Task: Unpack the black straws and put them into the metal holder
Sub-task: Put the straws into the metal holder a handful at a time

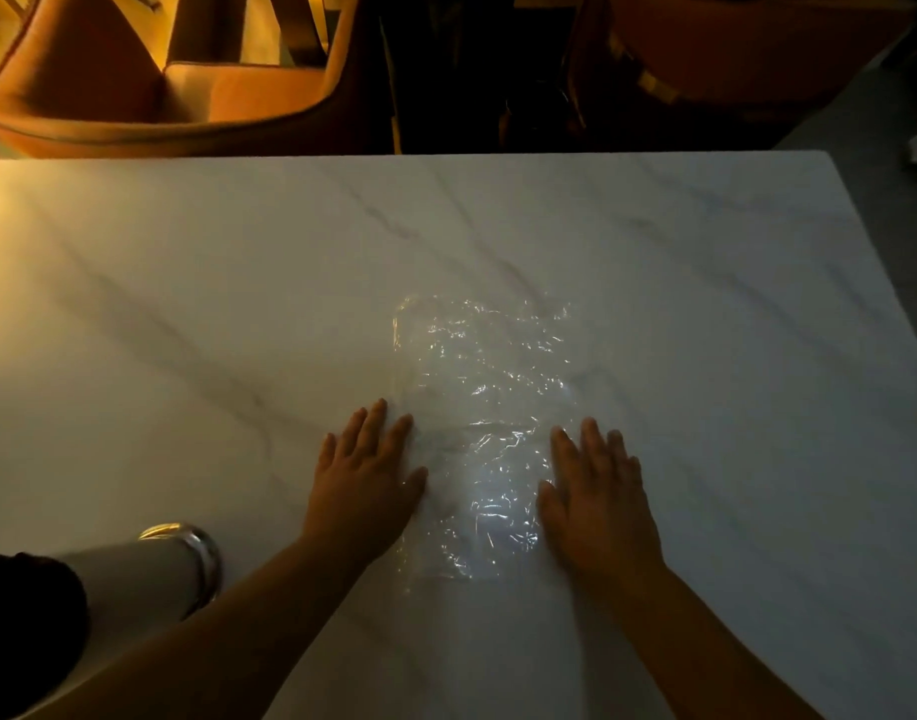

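A clear crinkled plastic bag (485, 407) lies flat on the white marble table (706, 304), with nothing visible inside it. My left hand (365, 480) rests flat, fingers straight, on the bag's left edge. My right hand (596, 496) lies flat on its right edge in the same way. The metal holder (150, 574) stands at the lower left beside my left forearm. At its near end a dark mass (25, 631), which looks like the black straws' tops, fills the opening.
An orange upholstered chair (176, 80) stands beyond the table's far edge at the left. Another chair (732, 59) sits in the dark at the back right. The table's right edge runs diagonally down the right side.
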